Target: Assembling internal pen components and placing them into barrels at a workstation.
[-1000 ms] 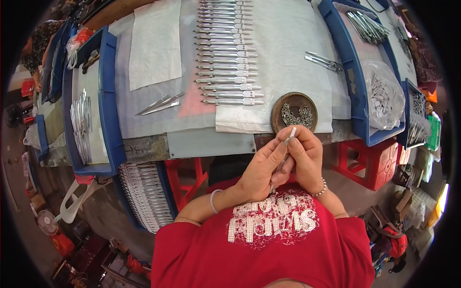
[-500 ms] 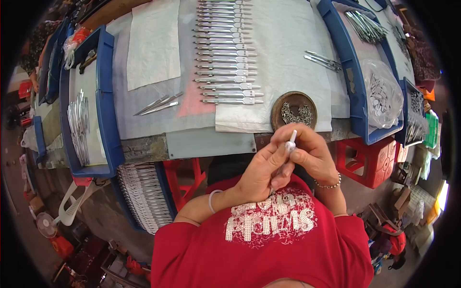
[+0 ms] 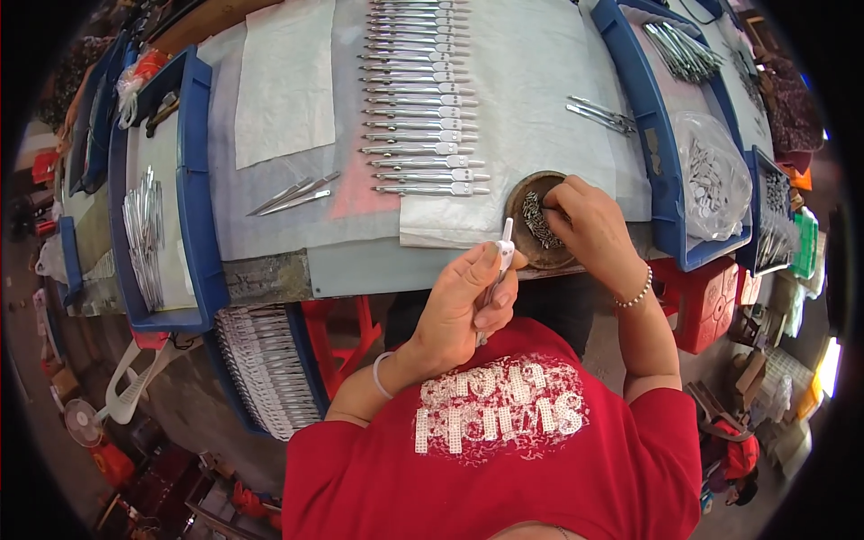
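Note:
My left hand [image 3: 461, 301] is wrapped round a silver drawing compass [image 3: 505, 251], its narrow handle pointing up and away from me. At the table's near edge, my right hand [image 3: 596, 236] dips into a round brown dish [image 3: 517, 193] of small metal screws [image 3: 536, 225]. The right fingertips are pinched together among the screws, and what lies between them is hidden. Beyond the dish, a long row of similar compasses [image 3: 423, 148] lies side by side on the covered table.
Loose metal legs [image 3: 295, 194] lie left of the row, more metal pieces [image 3: 598, 114] to its right. Blue trays stand at left [image 3: 200, 162] and right [image 3: 643, 112]; the right one holds a plastic bag of parts [image 3: 711, 180]. Below the table are a tray of compasses [image 3: 270, 369] and red stools [image 3: 706, 306].
My hands have parted. The right one has let go of the compass and reached forward into the screw dish; the left has shifted slightly left, keeping the compass.

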Demonstrator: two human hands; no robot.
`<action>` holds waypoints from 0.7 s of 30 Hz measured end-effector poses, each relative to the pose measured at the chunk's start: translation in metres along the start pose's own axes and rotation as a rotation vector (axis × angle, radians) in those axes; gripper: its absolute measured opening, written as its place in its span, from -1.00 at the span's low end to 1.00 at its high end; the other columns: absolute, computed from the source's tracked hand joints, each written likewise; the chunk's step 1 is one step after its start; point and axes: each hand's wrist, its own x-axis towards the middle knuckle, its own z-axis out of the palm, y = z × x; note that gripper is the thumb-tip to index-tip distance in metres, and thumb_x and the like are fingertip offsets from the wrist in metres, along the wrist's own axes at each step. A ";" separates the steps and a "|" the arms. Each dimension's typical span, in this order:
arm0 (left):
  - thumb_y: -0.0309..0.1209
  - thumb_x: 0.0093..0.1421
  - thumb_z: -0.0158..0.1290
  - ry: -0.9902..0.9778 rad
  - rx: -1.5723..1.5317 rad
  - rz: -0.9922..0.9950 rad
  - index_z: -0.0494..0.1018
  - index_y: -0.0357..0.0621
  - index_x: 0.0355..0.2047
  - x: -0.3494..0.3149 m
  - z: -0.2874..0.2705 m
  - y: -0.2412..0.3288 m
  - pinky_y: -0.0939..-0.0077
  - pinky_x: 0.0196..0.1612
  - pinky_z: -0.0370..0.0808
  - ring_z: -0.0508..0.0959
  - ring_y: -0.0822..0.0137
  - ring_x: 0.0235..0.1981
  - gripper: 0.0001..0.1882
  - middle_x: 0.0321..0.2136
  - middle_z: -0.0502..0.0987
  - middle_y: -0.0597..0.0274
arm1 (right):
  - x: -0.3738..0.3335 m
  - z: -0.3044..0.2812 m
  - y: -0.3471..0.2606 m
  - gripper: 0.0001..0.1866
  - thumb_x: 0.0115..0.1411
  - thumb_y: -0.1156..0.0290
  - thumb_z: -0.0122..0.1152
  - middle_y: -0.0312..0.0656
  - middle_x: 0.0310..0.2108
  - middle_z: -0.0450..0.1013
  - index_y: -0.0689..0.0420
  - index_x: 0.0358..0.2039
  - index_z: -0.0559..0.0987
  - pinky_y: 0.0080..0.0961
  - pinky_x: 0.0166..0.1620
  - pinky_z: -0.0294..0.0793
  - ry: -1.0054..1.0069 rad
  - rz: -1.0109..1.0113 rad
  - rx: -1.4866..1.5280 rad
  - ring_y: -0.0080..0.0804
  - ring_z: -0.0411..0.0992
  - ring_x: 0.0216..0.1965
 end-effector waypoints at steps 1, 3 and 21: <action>-0.17 0.30 -0.15 -0.003 0.002 -0.011 0.36 -0.22 -0.20 0.000 0.000 0.000 0.77 -0.73 0.07 0.11 0.65 -0.79 -0.67 -0.63 0.32 0.35 | 0.003 0.001 0.000 -0.90 0.00 0.49 0.12 -0.10 -0.45 0.36 0.18 -0.43 0.44 -0.29 -0.35 0.33 0.000 0.002 0.001 -0.09 0.36 -0.42; -0.18 0.30 -0.15 -0.006 0.004 -0.025 0.36 -0.22 -0.21 0.001 0.000 0.000 0.77 -0.73 0.07 0.11 0.65 -0.79 -0.67 -0.64 0.32 0.35 | 0.007 0.002 0.001 -0.89 -0.01 0.47 0.13 -0.09 -0.47 0.35 0.18 -0.44 0.43 -0.27 -0.36 0.33 -0.042 -0.019 -0.111 -0.06 0.34 -0.42; -0.14 0.32 -0.21 -0.033 -0.066 -0.093 0.31 -0.14 -0.25 0.007 0.005 -0.001 0.78 -0.72 0.11 0.16 0.63 -0.79 -0.69 -0.64 0.35 0.34 | -0.014 -0.020 -0.060 -0.85 -0.13 0.72 0.12 -0.22 -0.36 0.41 0.22 -0.50 0.44 -0.70 -0.46 0.41 0.160 0.017 0.784 -0.58 0.40 -0.48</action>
